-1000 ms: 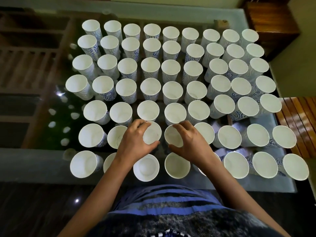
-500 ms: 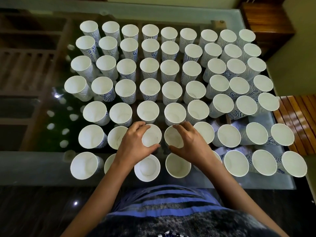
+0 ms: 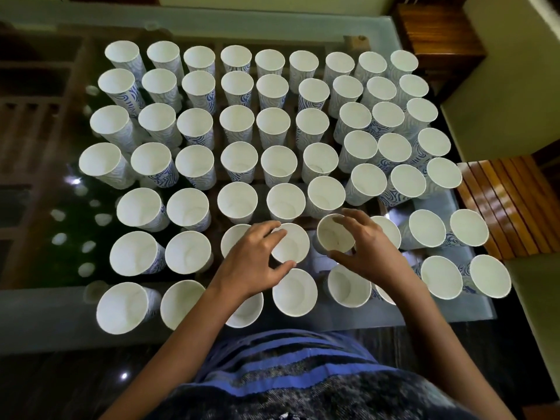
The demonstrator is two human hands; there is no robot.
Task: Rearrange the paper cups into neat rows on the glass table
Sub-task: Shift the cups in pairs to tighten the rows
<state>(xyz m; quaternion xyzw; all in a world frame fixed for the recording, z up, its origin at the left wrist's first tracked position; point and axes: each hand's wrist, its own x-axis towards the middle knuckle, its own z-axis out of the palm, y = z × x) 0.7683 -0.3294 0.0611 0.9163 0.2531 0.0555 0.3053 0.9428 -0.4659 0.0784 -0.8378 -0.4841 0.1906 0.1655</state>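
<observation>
Gripping a mouth-up paper cup [image 3: 335, 236] apiece, left hand [image 3: 251, 263] and right hand [image 3: 368, 253] hold them apparently upright.

Each paper cup [image 3: 238, 160] plain white inside and at the rim, white outside with a swirling blue line pattern. Glass table [image 3: 272, 22] pale blue-green along the frosted edge, dark and see-through in the middle. Wooden frame [image 3: 36, 125] beneath, dark brown. Shirt [image 3: 288, 356] in blue and black horizontal stripes, speckled grey and black lower down. Slatted wooden surface [image 3: 509, 201] glossy reddish brown. Wall [image 3: 500, 86] dull yellow-green. Floor [image 3: 45, 389] near black.
</observation>
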